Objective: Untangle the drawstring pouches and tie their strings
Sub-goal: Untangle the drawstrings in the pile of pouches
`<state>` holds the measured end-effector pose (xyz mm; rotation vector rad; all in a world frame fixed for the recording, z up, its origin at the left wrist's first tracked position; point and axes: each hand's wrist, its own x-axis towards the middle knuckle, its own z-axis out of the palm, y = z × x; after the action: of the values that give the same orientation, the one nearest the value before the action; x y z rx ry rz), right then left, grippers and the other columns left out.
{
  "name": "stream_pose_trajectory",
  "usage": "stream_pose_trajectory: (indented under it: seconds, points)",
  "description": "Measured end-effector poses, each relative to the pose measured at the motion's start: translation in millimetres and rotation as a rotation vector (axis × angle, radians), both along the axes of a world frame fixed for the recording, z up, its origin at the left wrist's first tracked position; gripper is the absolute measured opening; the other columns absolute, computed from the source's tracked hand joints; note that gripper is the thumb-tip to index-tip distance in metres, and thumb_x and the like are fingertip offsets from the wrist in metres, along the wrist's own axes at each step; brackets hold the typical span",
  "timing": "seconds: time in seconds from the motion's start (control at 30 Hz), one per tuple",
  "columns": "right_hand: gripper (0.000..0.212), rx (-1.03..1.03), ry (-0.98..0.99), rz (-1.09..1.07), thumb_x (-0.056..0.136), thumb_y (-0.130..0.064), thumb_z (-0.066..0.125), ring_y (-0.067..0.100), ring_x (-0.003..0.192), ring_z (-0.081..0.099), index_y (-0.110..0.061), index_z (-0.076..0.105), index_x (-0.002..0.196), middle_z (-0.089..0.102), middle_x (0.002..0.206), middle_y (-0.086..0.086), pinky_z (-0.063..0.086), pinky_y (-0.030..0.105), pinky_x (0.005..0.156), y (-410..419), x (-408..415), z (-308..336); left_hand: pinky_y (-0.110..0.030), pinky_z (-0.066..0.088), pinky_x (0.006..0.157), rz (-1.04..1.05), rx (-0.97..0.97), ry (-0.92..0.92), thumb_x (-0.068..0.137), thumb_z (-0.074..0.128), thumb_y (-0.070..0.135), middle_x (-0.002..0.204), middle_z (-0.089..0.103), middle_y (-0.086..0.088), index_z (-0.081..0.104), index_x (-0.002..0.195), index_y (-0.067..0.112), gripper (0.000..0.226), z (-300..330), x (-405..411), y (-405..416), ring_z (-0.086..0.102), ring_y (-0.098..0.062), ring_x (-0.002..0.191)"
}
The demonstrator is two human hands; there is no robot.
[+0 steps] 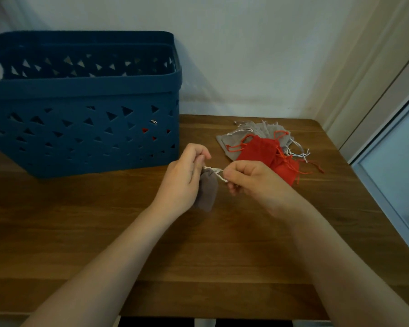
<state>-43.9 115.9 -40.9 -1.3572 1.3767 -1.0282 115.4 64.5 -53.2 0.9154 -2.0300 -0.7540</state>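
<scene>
A small grey drawstring pouch (208, 188) hangs between my hands above the wooden table (104, 232). My left hand (183, 178) grips the pouch at its neck, fingers curled. My right hand (248, 177) pinches the pouch's white string (216, 174), which stretches from the pouch's neck to my fingers. Behind my right hand lies a tangled pile of pouches: red pouches (260, 147) with orange strings on top of grey pouches (253, 129) with white strings.
A large dark blue plastic basket (85, 90) with triangular holes stands at the back left of the table; something red shows through its holes. A white wall runs behind. The table's right edge meets a window frame (387, 138).
</scene>
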Motion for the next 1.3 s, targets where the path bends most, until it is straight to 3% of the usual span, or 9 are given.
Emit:
stream_pose_trajectory:
  seconds: [0.13, 0.33, 0.47, 0.53, 0.67, 0.77, 1.03, 1.2, 1.3]
  points:
    - [0.03, -0.051, 0.062, 0.028, 0.097, -0.012, 0.042, 0.007, 0.065, 0.048, -0.013, 0.053, 0.069, 0.053, 0.068, -0.001, 0.041, 0.015, 0.062, 3.8, -10.2, 7.6, -0.016, 0.036, 0.048, -0.007, 0.012, -0.023, 0.1, 0.035, 0.016, 0.064, 0.05, 0.006, 0.046, 0.102, 0.026, 0.015, -0.3, 2.2, -3.1, 0.05, -0.004, 0.056]
    - [0.048, 0.079, -0.657, -0.219, 0.096, -0.026, 0.04, 0.008, 0.057, 0.048, -0.017, 0.043, 0.049, 0.066, 0.076, -0.002, 0.034, 0.022, 0.051, -1.2, 4.9, 3.8, -0.019, 0.036, 0.054, -0.104, 0.022, -0.248, 0.1, 0.032, 0.028, 0.072, 0.052, 0.007, 0.049, 0.094, 0.024, 0.018, -3.1, -3.2, -4.7, 0.051, -0.005, 0.064]
    - [0.047, 0.191, -0.838, -0.285, 0.096, -0.033, 0.04, 0.003, 0.038, 0.031, -0.02, 0.049, 0.052, 0.057, 0.061, -0.005, 0.019, 0.014, 0.036, -6.4, 2.5, 9.6, -0.026, 0.034, 0.053, -0.146, -0.021, -0.364, 0.1, 0.032, 0.033, 0.064, 0.047, 0.007, 0.04, 0.072, 0.031, 0.029, 1.0, -4.0, -6.7, 0.046, -0.006, 0.057]
    - [0.043, 0.218, -0.781, -0.272, 0.097, -0.034, 0.039, 0.003, 0.035, 0.026, -0.02, 0.045, 0.057, 0.047, 0.054, -0.008, 0.016, 0.014, 0.035, -8.7, 1.5, 12.1, -0.023, 0.033, 0.052, -0.162, 0.021, -0.274, 0.1, 0.032, 0.032, 0.06, 0.044, 0.008, 0.041, 0.068, 0.029, 0.033, 2.5, -3.0, -7.2, 0.044, -0.004, 0.053]
    - [0.043, 0.254, -0.713, -0.295, 0.099, -0.031, 0.038, 0.003, 0.033, 0.021, -0.018, 0.041, 0.057, 0.034, 0.047, -0.008, 0.013, 0.015, 0.035, -10.0, -3.6, 10.4, -0.019, 0.032, 0.052, -0.166, 0.359, 0.059, 0.101, 0.031, 0.03, 0.05, 0.036, 0.01, 0.039, 0.063, 0.02, 0.04, 1.5, -2.1, -2.5, 0.034, -0.003, 0.049]
    - [0.042, 0.271, -0.643, -0.323, 0.098, -0.033, 0.04, 0.003, 0.034, 0.022, -0.019, 0.044, 0.058, 0.033, 0.048, -0.008, 0.015, 0.014, 0.034, -8.3, -3.0, 3.9, -0.02, 0.033, 0.051, -0.161, 0.533, 0.133, 0.101, 0.032, 0.03, 0.051, 0.034, 0.01, 0.038, 0.064, 0.018, 0.039, -2.3, -5.1, 2.2, 0.033, -0.006, 0.05]
    - [0.019, 0.116, -0.239, -0.231, 0.095, -0.017, 0.05, 0.007, 0.053, 0.044, -0.014, 0.068, 0.096, 0.048, 0.058, -0.005, 0.039, 0.019, 0.052, -0.4, 3.2, -0.5, -0.017, 0.036, 0.051, -0.14, 0.631, 0.235, 0.099, 0.039, 0.031, 0.05, 0.035, 0.008, 0.045, 0.065, 0.013, 0.038, 7.1, -8.2, -5.0, 0.036, -0.008, 0.05]
    - [0.014, 0.061, 0.006, -0.179, 0.089, -0.013, 0.059, 0.004, 0.052, 0.046, -0.021, 0.071, 0.089, 0.055, 0.054, -0.009, 0.039, 0.016, 0.05, -1.0, 6.9, -0.3, -0.019, 0.037, 0.053, -0.087, 0.676, 0.407, 0.098, 0.043, 0.031, 0.054, 0.042, 0.007, 0.054, 0.072, 0.015, 0.032, 11.0, -14.5, -6.1, 0.039, -0.008, 0.052]
    - [0.018, 0.041, -0.074, -0.235, 0.092, -0.014, 0.054, 0.006, 0.05, 0.044, -0.017, 0.07, 0.084, 0.05, 0.054, -0.003, 0.037, 0.02, 0.052, -4.6, 6.7, -0.4, -0.023, 0.039, 0.058, -0.089, 0.729, 0.491, 0.095, 0.048, 0.028, 0.065, 0.051, 0.007, 0.06, 0.086, 0.019, 0.018, 10.0, -16.2, -5.0, 0.044, -0.009, 0.057]
